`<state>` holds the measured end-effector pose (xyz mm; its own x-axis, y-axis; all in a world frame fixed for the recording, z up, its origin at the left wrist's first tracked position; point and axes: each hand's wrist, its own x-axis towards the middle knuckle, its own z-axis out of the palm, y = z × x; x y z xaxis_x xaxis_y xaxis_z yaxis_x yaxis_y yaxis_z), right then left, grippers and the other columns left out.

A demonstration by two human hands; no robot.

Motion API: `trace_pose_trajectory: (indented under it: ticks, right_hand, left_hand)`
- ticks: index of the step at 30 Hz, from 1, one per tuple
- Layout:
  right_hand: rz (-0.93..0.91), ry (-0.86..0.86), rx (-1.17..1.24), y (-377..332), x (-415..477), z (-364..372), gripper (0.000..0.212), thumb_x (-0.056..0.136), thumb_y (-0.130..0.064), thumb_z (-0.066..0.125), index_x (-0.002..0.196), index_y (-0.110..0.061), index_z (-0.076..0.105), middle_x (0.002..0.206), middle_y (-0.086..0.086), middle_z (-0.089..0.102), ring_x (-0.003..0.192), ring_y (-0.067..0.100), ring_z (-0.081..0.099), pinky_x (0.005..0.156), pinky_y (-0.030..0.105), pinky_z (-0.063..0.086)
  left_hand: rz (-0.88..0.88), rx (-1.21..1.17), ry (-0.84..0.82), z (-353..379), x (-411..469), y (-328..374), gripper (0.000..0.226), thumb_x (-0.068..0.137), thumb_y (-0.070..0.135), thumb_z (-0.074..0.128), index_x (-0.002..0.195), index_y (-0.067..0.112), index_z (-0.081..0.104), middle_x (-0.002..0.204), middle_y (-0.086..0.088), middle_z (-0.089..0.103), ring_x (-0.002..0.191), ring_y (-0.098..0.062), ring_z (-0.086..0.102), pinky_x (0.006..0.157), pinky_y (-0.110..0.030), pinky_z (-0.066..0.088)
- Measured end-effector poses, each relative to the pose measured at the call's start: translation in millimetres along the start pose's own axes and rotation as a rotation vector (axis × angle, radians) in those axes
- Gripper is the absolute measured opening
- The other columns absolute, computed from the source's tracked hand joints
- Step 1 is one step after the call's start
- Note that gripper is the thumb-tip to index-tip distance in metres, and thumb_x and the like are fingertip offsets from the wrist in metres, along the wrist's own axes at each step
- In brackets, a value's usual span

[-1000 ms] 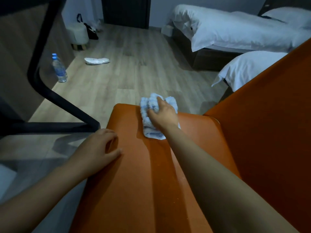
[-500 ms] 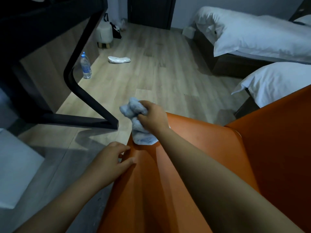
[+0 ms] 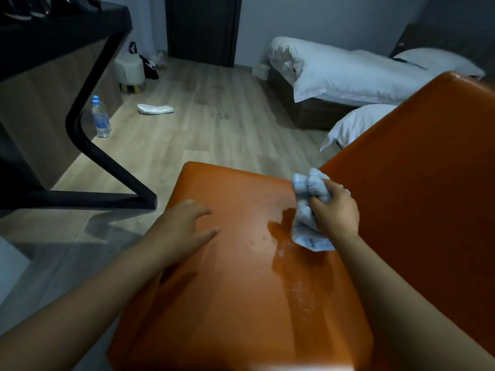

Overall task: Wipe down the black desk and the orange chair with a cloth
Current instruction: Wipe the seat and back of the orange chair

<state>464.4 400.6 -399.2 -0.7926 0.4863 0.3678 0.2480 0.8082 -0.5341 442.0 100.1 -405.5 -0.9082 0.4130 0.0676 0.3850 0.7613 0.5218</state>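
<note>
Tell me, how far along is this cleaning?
Partly done: a wet patch glistens on the seat beside the cloth, so that stretch looks wiped. In hand: the right hand grips the cloth on the seat near the backrest; the left hand rests on the seat. Left: the backrest looks dry, and whether the desk was wiped I cannot tell.

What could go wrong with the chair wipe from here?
1. The right hand grips the cloth bunched up, so probably little of it meets the seat; the wet patch may get smeared rather than dried.
2. The left hand rests on the seat and could block or re-mark that part.
</note>
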Motion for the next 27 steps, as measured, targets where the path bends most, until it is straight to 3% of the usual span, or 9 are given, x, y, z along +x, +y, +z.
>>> trace_pose_trajectory:
  ticks: [2,3,4,6,10,18,27]
  right_hand:
    - [0.110,-0.047,-0.100,22.1,-11.4,-1.3,0.028,0.083,-0.031,0.052,0.108,-0.020,0.057,0.104,0.009,0.060,0.102,0.032,0.055,0.074,0.036,0.044]
    - [0.156,-0.118,-0.173,32.0,-18.1,1.1,0.041,0.085,-0.038,0.052,0.121,-0.018,0.052,0.121,0.013,0.054,0.116,0.034,0.048,0.086,0.043,0.045]
    - [0.185,-0.193,-0.212,40.3,-25.2,4.7,0.056,0.087,-0.044,0.051,0.135,-0.018,0.042,0.138,0.015,0.043,0.129,0.035,0.036,0.099,0.048,0.039]
    - [0.193,-0.270,-0.152,49.3,-36.9,12.9,0.074,0.087,-0.049,0.051,0.148,-0.019,0.023,0.154,0.015,0.020,0.142,0.034,0.014,0.112,0.050,0.024]
    - [0.196,-0.256,-0.056,49.5,-40.7,25.6,0.076,0.087,-0.050,0.050,0.150,-0.022,0.018,0.157,0.015,0.014,0.145,0.031,0.009,0.115,0.049,0.019]
    - [0.120,-0.216,-0.131,25.9,-33.9,46.9,0.074,0.086,-0.045,0.051,0.149,-0.019,0.022,0.155,0.021,0.017,0.144,0.034,0.012,0.116,0.047,0.016]
    - [-0.083,-0.337,-0.052,-65.3,-39.7,104.3,0.074,0.087,-0.046,0.049,0.150,-0.024,0.017,0.157,0.016,0.014,0.145,0.027,0.013,0.116,0.040,0.020]
  left_hand:
    - [0.008,0.014,-0.005,6.9,-11.8,7.1,0.050,0.089,0.046,0.060,0.133,0.023,0.054,0.133,0.002,0.050,0.112,-0.013,0.051,0.088,-0.023,0.037]
    - [0.004,0.013,-0.010,10.4,-17.5,9.3,0.049,0.089,0.047,0.059,0.133,0.024,0.053,0.132,0.003,0.050,0.108,-0.012,0.053,0.086,-0.023,0.038]
    - [0.001,0.010,-0.009,13.6,-22.5,10.6,0.049,0.089,0.047,0.059,0.133,0.025,0.053,0.131,0.004,0.050,0.101,-0.010,0.054,0.083,-0.023,0.038]
    - [-0.006,0.012,-0.005,18.6,-31.9,10.2,0.049,0.089,0.048,0.059,0.132,0.025,0.054,0.129,0.005,0.051,0.093,-0.006,0.054,0.078,-0.022,0.038]
    - [-0.023,0.015,0.003,22.5,-42.9,1.1,0.048,0.088,0.047,0.061,0.131,0.024,0.055,0.127,0.005,0.053,0.103,-0.008,0.054,0.081,-0.020,0.039]
    - [-0.093,0.029,0.054,12.9,-48.6,-26.9,0.047,0.088,0.045,0.061,0.129,0.024,0.056,0.120,0.007,0.055,0.094,-0.004,0.051,0.075,-0.019,0.041]
    - [-0.180,0.006,0.090,0.6,-67.7,-58.0,0.050,0.089,0.044,0.061,0.134,0.024,0.051,0.129,0.006,0.053,0.103,-0.001,0.046,0.086,-0.019,0.036]
